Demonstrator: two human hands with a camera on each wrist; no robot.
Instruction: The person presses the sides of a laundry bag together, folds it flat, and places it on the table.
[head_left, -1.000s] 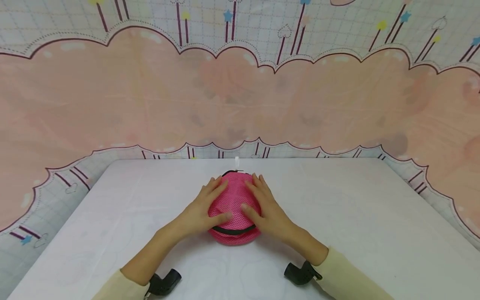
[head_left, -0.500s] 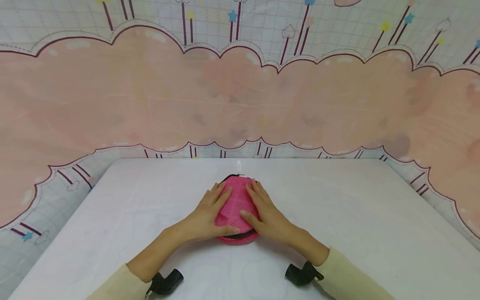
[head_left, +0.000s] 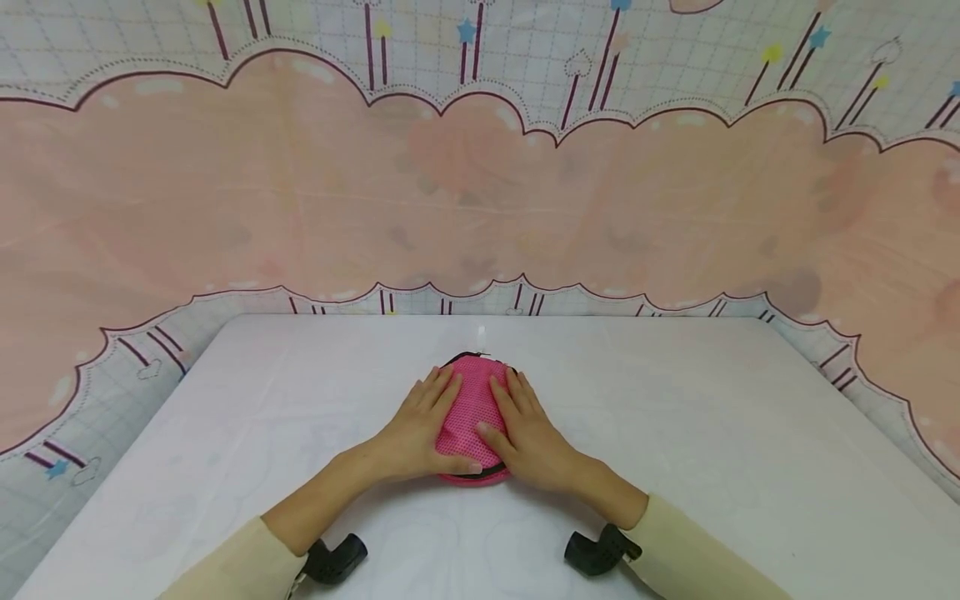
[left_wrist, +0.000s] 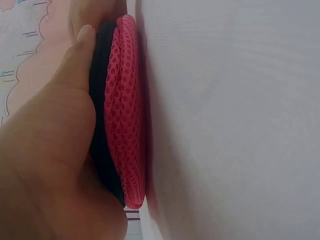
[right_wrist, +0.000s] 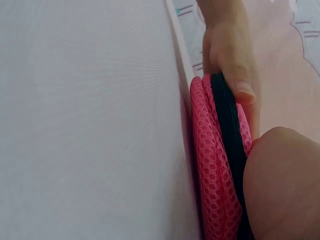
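A pink mesh pouch (head_left: 474, 408) with a black zipper lies on the white table, in front of the person. My left hand (head_left: 418, 433) rests on its left side, fingers straight and pointing away, thumb across the near edge by the zipper. On the opposite side my right hand (head_left: 531, 435) presses with spread, straight fingers, its thumb on the mesh top. The left wrist view shows the pouch's side as a low band of mesh (left_wrist: 125, 110) under the zipper. In the right wrist view the zipper (right_wrist: 230, 125) runs along the side, below the left thumb. The pouch's inside is hidden.
The white table (head_left: 712, 433) extends around the pouch on all sides. Black wrist mounts (head_left: 335, 558) hang below both forearms, close over the table. Behind the table hangs a printed peach and white cloth (head_left: 480, 192).
The pouch has become flatter and lower under the hands. The left hand has moved slightly right, closer to the right hand, and both cover more of the pouch.
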